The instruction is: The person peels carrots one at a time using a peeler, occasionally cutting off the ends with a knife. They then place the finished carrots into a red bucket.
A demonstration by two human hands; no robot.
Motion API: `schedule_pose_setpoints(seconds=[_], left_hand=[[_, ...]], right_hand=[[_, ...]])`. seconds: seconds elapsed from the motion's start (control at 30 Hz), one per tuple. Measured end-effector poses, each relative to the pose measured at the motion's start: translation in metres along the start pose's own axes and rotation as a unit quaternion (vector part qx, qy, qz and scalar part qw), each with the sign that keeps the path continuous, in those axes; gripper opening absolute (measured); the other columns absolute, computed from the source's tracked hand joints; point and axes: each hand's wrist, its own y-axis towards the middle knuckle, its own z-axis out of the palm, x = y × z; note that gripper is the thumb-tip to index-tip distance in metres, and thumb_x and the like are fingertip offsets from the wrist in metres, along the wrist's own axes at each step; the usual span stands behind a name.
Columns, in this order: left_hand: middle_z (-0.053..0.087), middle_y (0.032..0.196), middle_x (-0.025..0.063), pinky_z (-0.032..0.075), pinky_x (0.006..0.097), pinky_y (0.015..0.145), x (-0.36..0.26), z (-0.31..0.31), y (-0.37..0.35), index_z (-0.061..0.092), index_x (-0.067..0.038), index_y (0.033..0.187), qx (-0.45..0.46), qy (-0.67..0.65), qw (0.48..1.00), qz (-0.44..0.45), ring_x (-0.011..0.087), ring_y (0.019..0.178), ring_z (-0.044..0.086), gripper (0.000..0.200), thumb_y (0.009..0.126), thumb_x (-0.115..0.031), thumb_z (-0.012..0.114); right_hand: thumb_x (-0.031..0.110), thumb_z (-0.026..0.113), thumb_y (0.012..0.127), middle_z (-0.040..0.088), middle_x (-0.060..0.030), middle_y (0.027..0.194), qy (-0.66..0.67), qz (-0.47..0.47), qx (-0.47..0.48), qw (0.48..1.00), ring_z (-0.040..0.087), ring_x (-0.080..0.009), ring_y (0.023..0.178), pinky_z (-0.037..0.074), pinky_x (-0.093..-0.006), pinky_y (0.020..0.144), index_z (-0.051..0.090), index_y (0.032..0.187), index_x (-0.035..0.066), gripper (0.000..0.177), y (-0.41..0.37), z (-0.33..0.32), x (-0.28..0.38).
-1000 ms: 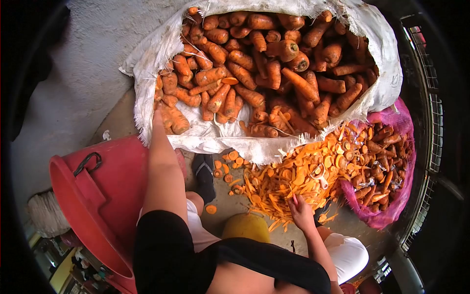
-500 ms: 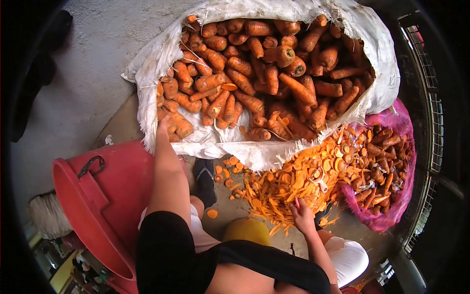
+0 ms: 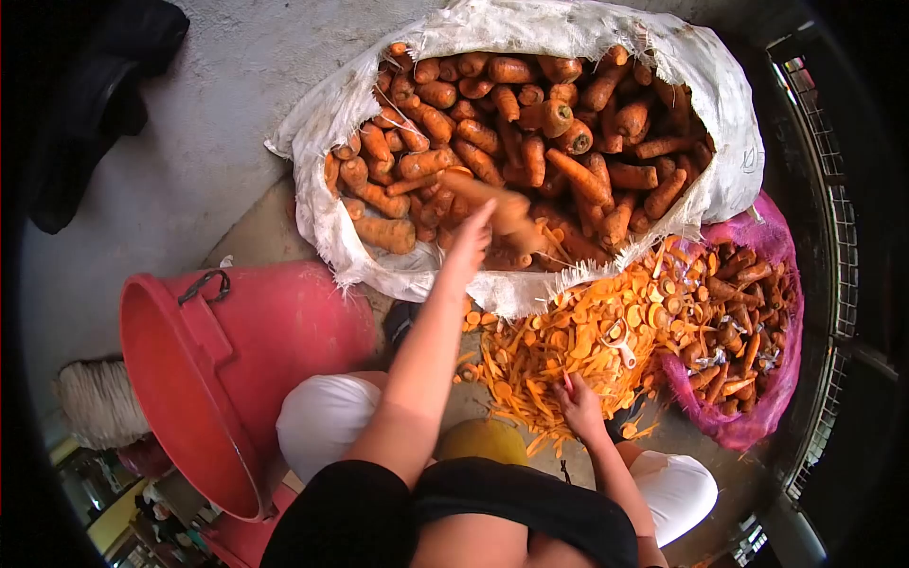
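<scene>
My left hand (image 3: 468, 244) is over the front edge of the white woven sack (image 3: 729, 114), closed around a large carrot (image 3: 507, 210) that is smeared by motion. Behind it, the sack holds many unpeeled carrots (image 3: 473, 137). Low over the near side of the orange peelings (image 3: 530, 355), my right hand (image 3: 580, 407) is closed on a thin pinkish-red handle (image 3: 567, 381); the rest of that tool cannot be made out. A white peeler (image 3: 620, 346) lies on the heap just beyond my right hand.
A red bucket (image 3: 312, 317) lies tipped on its side at left. The pink mesh bag (image 3: 788, 312) at right contains more carrots. Dark shoes (image 3: 85, 142) are at upper left, and a metal grille (image 3: 841, 246) runs along the right side. Below the peelings is something yellow (image 3: 483, 441).
My left hand has moved right from the left end of the sack, now carrying a carrot. My right hand has barely moved. The view has shifted slightly.
</scene>
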Motion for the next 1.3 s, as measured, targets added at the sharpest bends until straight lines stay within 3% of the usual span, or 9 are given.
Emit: schedule_pose_setpoints(seconds=[0.03, 0.1, 0.33, 0.53, 0.6, 0.9, 0.93, 1.1, 1.3], left_hand=[[0.037, 0.144, 0.0181, 0.019, 0.0484, 0.109, 0.0, 0.024, 0.005, 0.033, -0.003, 0.143, -0.072, -0.026, 0.996, -0.037, 0.029, 0.134, 0.032, 0.097, 0.074, -0.062, 0.067], [0.043, 0.138, 0.0159, 0.034, 0.0382, 0.103, 0.016, 0.026, 0.04, 0.038, -0.002, 0.14, -0.112, -0.063, 0.975, 0.183, 0.0239, 0.126, 0.043, 0.082, 0.079, -0.046, 0.07], [0.062, 0.108, 0.0176, 0.054, 0.0384, 0.074, -0.004, -0.127, 0.092, 0.055, 0.012, 0.104, -0.405, -0.051, 0.907, 0.107, 0.0238, 0.087, 0.063, 0.064, 0.071, -0.039, 0.075], [0.049, 0.135, 0.0135, 0.035, 0.0367, 0.105, 0.035, -0.215, 0.136, 0.042, 0.003, 0.134, -0.261, -0.03, 0.961, 0.087, 0.0258, 0.122, 0.049, 0.08, 0.082, -0.054, 0.063], [0.055, 0.125, 0.0195, 0.042, 0.0364, 0.098, 0.023, -0.184, 0.149, 0.05, 0.009, 0.123, -0.471, 0.096, 0.874, -0.071, 0.0266, 0.116, 0.054, 0.073, 0.081, -0.047, 0.068], [0.063, 0.101, 0.0137, 0.056, 0.0367, 0.057, 0.058, -0.149, 0.13, 0.057, 0.003, 0.105, -0.353, -0.241, 0.898, 0.102, 0.0226, 0.079, 0.065, 0.043, 0.08, -0.028, 0.071], [0.062, 0.101, 0.0135, 0.056, 0.035, 0.056, 0.062, -0.128, 0.118, 0.054, 0.002, 0.11, -0.175, -0.328, 0.921, 0.115, 0.0227, 0.075, 0.065, 0.044, 0.081, -0.028, 0.069], [0.019, 0.151, 0.0206, 0.021, 0.0373, 0.112, 0.031, 0.03, 0.038, 0.016, 0.002, 0.146, -0.205, -0.076, 0.942, 0.255, 0.0281, 0.138, 0.024, 0.095, 0.081, -0.039, 0.071], [0.025, 0.148, 0.0243, 0.025, 0.0396, 0.111, -0.094, -0.088, 0.114, 0.018, 0.004, 0.145, -0.381, -0.103, 0.891, 0.225, 0.0333, 0.136, 0.029, 0.098, 0.081, -0.055, 0.064]], right_hand=[[0.025, 0.058, 0.089, 0.055, -0.0269, 0.073, 0.0, -0.004, -0.001, 1.0, 0.055, -0.0465, 0.073, 0.044, -0.0447, 0.061, 0.047, 0.085, 0.001, 0.027, 0.0, 0.001, -0.004], [0.024, 0.059, 0.089, 0.055, -0.0267, 0.072, -0.002, 0.009, -0.001, 1.0, 0.055, -0.0462, 0.072, 0.044, -0.0445, 0.061, 0.047, 0.084, 0.001, 0.027, -0.001, 0.002, -0.01], [0.017, 0.06, 0.089, 0.053, -0.0156, 0.066, 0.022, 0.027, -0.007, 0.999, 0.051, -0.0249, 0.06, 0.044, -0.0349, 0.059, 0.054, 0.09, -0.001, 0.019, -0.004, -0.002, -0.016], [0.017, 0.059, 0.09, 0.056, -0.0155, 0.069, -0.018, 0.016, -0.004, 1.0, 0.056, -0.0259, 0.062, 0.045, -0.035, 0.062, 0.055, 0.091, -0.001, 0.018, -0.002, 0.003, -0.019], [0.018, 0.058, 0.09, 0.056, -0.0147, 0.068, 0.012, 0.019, -0.008, 1.0, 0.054, -0.023, 0.061, 0.045, -0.0344, 0.061, 0.055, 0.092, 0.0, 0.018, 0.001, 0.001, -0.016], [0.012, 0.054, 0.093, 0.047, -0.0011, 0.067, 0.06, 0.034, 0.028, 0.997, 0.043, -0.0088, 0.061, 0.038, -0.0264, 0.055, 0.054, 0.09, 0.001, 0.011, 0.01, 0.006, -0.027], [0.012, 0.054, 0.093, 0.047, -0.0007, 0.067, 0.076, 0.035, 0.03, 0.996, 0.043, -0.0086, 0.06, 0.038, -0.026, 0.055, 0.054, 0.09, 0.001, 0.011, 0.013, 0.008, -0.027], [0.012, 0.055, 0.093, 0.047, 0.0009, 0.067, 0.043, 0.004, 0.005, 0.999, 0.042, -0.008, 0.059, 0.037, -0.0247, 0.054, 0.054, 0.091, 0.001, 0.011, 0.017, 0.004, -0.013], [0.016, 0.057, 0.091, 0.048, -0.0039, 0.065, 0.032, 0.024, 0.003, 0.999, 0.044, -0.0119, 0.059, 0.039, -0.0291, 0.055, 0.052, 0.088, 0.0, 0.016, 0.014, 0.004, -0.027]])
